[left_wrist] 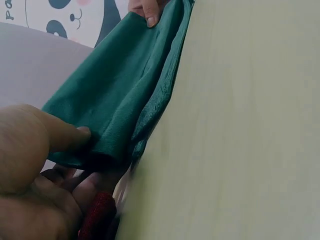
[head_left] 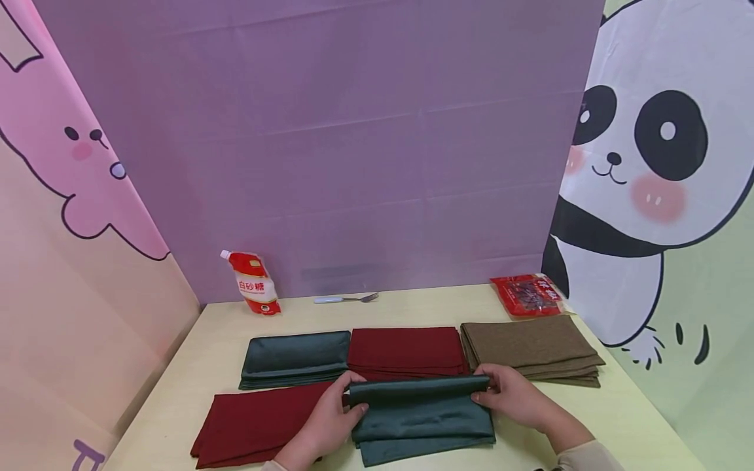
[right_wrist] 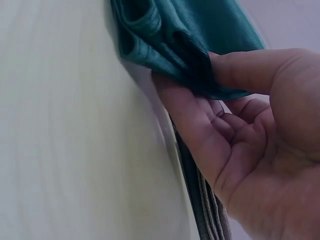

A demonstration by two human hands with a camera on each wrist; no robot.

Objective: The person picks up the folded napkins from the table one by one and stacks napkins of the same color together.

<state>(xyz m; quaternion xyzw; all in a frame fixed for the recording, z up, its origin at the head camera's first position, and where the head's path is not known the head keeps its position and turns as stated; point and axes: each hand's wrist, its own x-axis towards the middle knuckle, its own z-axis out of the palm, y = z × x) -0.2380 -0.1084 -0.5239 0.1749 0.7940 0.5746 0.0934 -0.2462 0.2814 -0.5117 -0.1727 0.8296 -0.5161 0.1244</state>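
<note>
A dark green folded cloth [head_left: 421, 412] lies at the front of the table, its far edge lifted between my two hands. At its left end my left hand [head_left: 330, 418] pinches the edge, thumb on top and fingers beneath, as the left wrist view also shows on the green cloth [left_wrist: 110, 95]. My right hand [head_left: 512, 399] pinches the right end of the same edge. In the right wrist view, loose folds of the cloth [right_wrist: 170, 45] hang beside the right thumb and fingers. A red folded cloth [head_left: 259, 422] lies just left, partly behind my left hand.
Behind sit a green folded stack [head_left: 297, 356], a red folded stack [head_left: 406, 350] and a brown folded stack [head_left: 530, 343]. Along the table's back are a red-and-white sugar pouch [head_left: 253, 284], a fork [head_left: 347, 299] and a red packet [head_left: 527, 296]. A purple sheet [head_left: 353, 144] hangs behind.
</note>
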